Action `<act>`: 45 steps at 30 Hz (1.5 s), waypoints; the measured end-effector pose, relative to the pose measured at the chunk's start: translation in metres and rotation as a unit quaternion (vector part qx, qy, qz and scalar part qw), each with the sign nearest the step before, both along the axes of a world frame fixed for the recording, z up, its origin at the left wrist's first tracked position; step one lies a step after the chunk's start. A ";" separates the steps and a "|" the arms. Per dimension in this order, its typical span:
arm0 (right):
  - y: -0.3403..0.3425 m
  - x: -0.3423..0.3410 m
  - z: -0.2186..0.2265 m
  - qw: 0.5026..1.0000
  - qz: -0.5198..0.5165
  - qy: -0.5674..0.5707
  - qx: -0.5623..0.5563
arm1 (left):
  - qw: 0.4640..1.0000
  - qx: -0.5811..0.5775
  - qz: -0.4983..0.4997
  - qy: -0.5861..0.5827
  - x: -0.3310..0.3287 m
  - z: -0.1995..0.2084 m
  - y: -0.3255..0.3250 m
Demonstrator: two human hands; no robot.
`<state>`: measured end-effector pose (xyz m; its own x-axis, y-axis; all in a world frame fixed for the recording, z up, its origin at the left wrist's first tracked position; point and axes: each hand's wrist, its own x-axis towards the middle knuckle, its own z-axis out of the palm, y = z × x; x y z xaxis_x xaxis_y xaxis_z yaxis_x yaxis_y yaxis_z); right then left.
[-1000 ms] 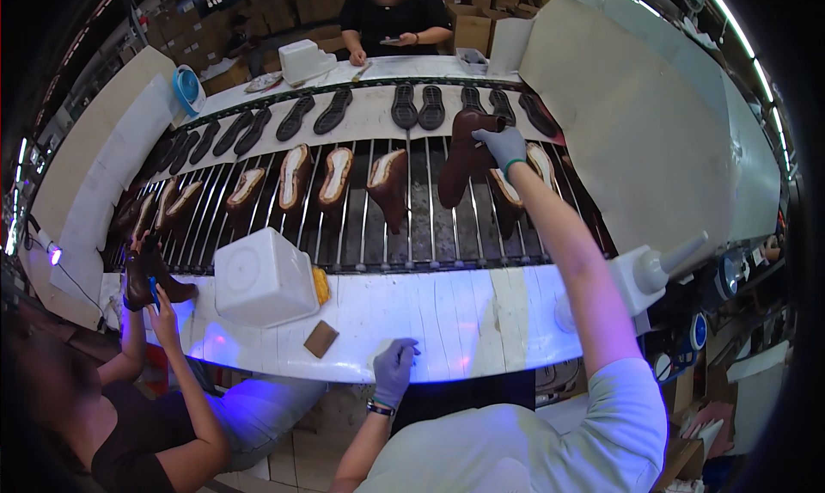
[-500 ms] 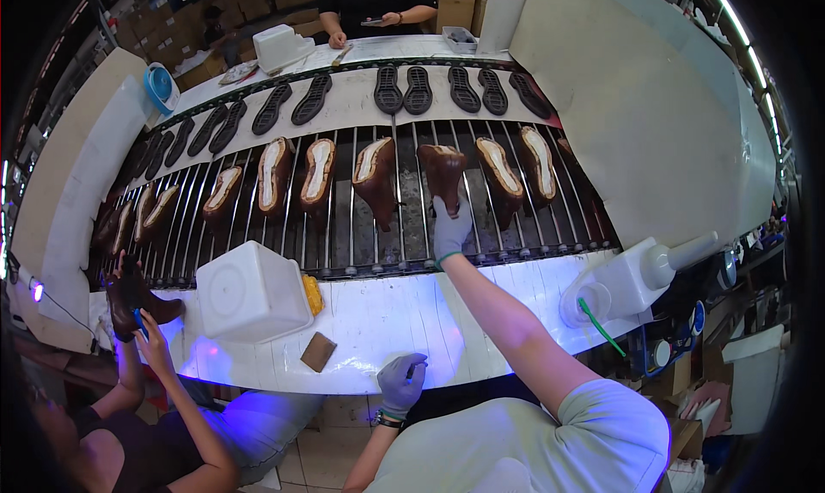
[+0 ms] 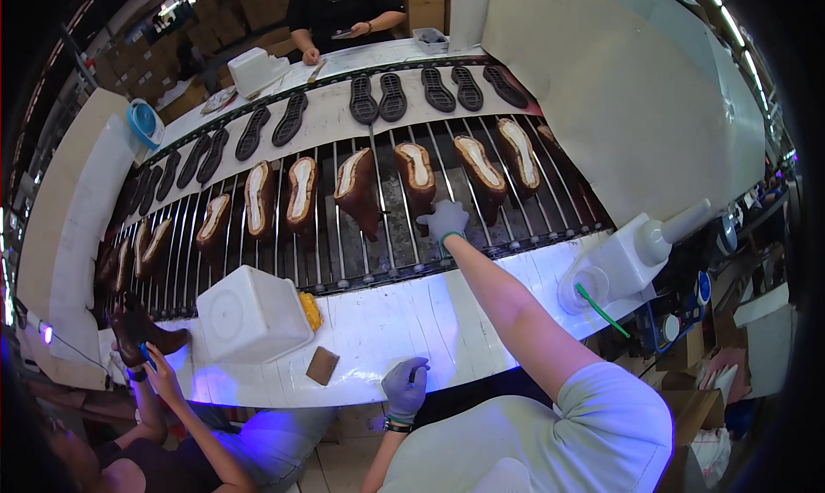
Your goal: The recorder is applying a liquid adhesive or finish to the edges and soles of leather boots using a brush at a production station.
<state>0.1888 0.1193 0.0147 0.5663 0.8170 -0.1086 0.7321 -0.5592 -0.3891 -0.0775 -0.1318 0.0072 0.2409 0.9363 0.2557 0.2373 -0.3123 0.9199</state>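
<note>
Right hand point(image 3: 444, 221), grip spread at a sole-up brown boot point(image 3: 417, 177) on the rack point(image 3: 369, 278), seems to be settling it, calling for careful withdrawal; I cannot tell the left hand point(image 3: 405, 388)'s grip.

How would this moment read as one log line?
right hand: gloved, at near end of brown boot | boot: sole side up on rack | left hand: gloved, at table edge | nearby: white tub

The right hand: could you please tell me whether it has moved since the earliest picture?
Yes; the right hand has come back from the far side, closer to the near white tabletop.
</note>
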 end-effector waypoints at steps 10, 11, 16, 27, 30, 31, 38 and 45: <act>-0.043 0.085 0.020 0.906 0.004 -0.006 0.423 | 1.000 -0.015 -0.004 0.022 0.002 -0.002 -0.001; -0.044 0.106 0.021 0.909 -0.036 0.020 0.414 | 1.000 -0.006 -0.001 0.028 0.001 -0.002 -0.002; -0.064 0.190 -0.004 0.934 -0.270 -0.015 0.234 | 0.999 -0.012 -0.006 0.043 0.005 -0.003 0.000; -0.028 0.242 -0.045 0.963 -0.246 0.032 0.106 | 0.996 0.023 0.041 0.080 0.015 -0.006 -0.001; -0.015 0.255 -0.041 0.949 -0.253 0.040 0.182 | 0.994 0.045 0.050 0.087 0.015 -0.005 0.000; -0.006 0.260 -0.035 0.941 -0.244 0.070 0.225 | 0.993 0.054 0.047 0.096 0.014 -0.004 -0.001; -0.004 0.269 0.058 0.936 0.000 0.008 0.353 | 0.987 0.065 0.068 0.132 0.010 0.009 -0.005; -0.080 0.180 0.230 0.906 0.301 -0.072 0.290 | 0.992 0.023 0.038 0.121 0.008 0.021 -0.004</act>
